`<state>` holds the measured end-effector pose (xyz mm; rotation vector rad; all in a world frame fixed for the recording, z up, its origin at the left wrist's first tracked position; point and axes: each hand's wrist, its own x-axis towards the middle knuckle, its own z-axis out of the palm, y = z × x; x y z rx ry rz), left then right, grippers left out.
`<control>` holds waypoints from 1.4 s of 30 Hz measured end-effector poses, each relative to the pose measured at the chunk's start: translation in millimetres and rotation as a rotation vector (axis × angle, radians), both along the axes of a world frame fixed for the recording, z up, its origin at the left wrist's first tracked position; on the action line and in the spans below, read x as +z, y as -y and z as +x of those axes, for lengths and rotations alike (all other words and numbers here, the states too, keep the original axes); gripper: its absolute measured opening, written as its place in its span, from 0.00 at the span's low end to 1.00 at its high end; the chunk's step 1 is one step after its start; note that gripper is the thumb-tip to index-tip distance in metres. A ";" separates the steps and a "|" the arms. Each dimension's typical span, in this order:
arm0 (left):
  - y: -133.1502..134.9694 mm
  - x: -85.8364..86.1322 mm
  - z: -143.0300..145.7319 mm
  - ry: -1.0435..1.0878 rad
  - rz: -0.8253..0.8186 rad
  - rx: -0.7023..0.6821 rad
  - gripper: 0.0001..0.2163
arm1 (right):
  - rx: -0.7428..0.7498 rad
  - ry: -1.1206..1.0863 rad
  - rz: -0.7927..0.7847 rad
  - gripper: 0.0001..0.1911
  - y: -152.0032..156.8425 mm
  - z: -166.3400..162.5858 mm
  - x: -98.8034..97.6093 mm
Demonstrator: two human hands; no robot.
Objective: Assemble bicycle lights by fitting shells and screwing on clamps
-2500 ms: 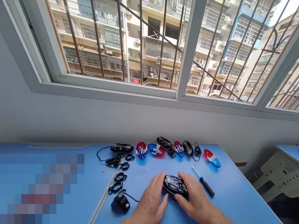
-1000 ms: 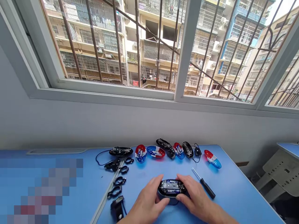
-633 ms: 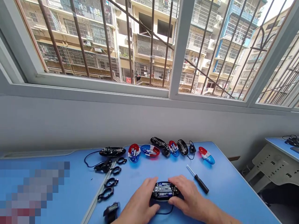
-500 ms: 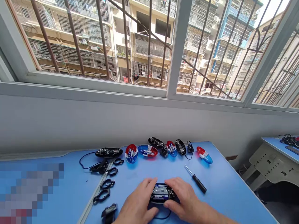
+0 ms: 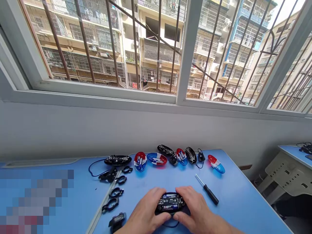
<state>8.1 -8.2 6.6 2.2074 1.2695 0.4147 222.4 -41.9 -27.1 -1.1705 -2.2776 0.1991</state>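
Observation:
A black oval battery housing (image 5: 170,202), its top uncovered to show batteries and a circuit board, is held low over or on the blue table. My left hand (image 5: 148,209) grips its left end, fingers along the far side and thumb at the near edge. On the right end, my right hand (image 5: 195,208) closes the same way, the two thumbs almost meeting. A black cable (image 5: 172,225) loops out below the housing. To the right of my right hand lies a screwdriver (image 5: 207,189) with a black handle.
Black ring clamps (image 5: 110,205) line the table seam at left, above a black part (image 5: 117,221). Along the back sit red-and-blue shells (image 5: 157,159), more black oval housings (image 5: 118,160) and a small black cabled piece (image 5: 201,156). A barred window (image 5: 109,94) is behind.
The left thumb has moved in along the housing's near edge, closer to the right thumb. The housing's top looks tilted a little differently. The whole view has shifted slightly.

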 end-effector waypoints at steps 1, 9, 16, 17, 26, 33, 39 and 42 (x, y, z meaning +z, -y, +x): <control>-0.4 1.0 0.4 0.007 -0.001 0.002 0.19 | -0.013 0.015 0.025 0.28 -0.2 1.3 -1.4; -4.1 1.9 -4.1 0.096 -0.059 0.052 0.28 | -0.042 0.011 0.005 0.24 -1.5 -0.6 4.6; -4.8 13.5 -5.3 0.136 -0.083 0.025 0.20 | -0.027 0.010 -0.111 0.24 -2.5 -1.3 11.9; -4.9 13.5 -5.0 0.133 -0.085 0.024 0.20 | -0.027 0.005 -0.118 0.24 -2.2 -0.8 12.8; -12.2 -0.9 -8.6 0.102 -0.048 0.012 0.21 | -0.020 -0.148 0.142 0.17 -10.3 9.5 22.9; -16.3 -17.9 -12.6 0.115 0.011 -0.008 0.21 | -0.724 -0.277 0.284 0.17 -50.5 105.5 42.8; -10.5 -1.1 -8.7 0.084 -0.043 -0.019 0.22 | -0.980 -0.251 0.095 0.25 -70.3 172.5 21.8; -6.0 10.4 -7.0 0.073 -0.065 -0.021 0.22 | -0.952 -0.197 -0.012 0.27 -73.7 169.7 10.1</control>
